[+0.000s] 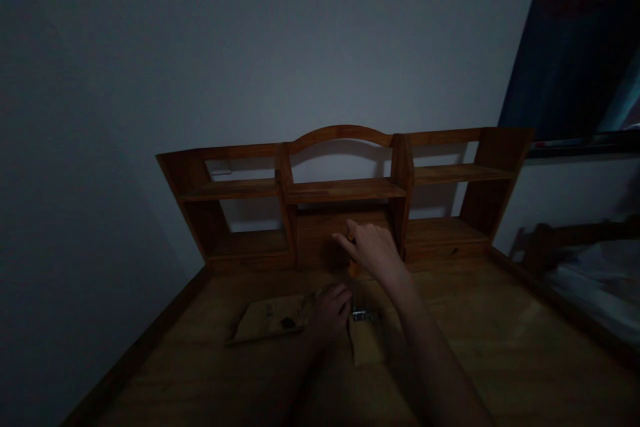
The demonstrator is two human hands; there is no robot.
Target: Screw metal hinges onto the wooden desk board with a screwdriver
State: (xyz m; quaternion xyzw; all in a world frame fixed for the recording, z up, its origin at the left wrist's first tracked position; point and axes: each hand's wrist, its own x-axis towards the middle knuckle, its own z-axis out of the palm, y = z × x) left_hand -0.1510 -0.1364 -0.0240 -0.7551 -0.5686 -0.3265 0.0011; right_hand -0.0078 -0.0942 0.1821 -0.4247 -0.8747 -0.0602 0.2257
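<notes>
The room is dim. My right hand (373, 248) is closed around the orange handle of a screwdriver (354, 268) held upright, its shaft pointing down at a small metal hinge (361, 314). The hinge sits on a small wooden piece (367, 340) lying on the desk. My left hand (329, 310) rests fingers curled on the right end of a flat wooden board (270, 321), right beside the hinge, pressing it down.
A wooden desk (500, 360) carries a hutch with shelves and an arched centre (343, 190) against a pale wall. A raised rim runs along the desk's left and right edges. At the right there is a dark window and a bed (590, 280).
</notes>
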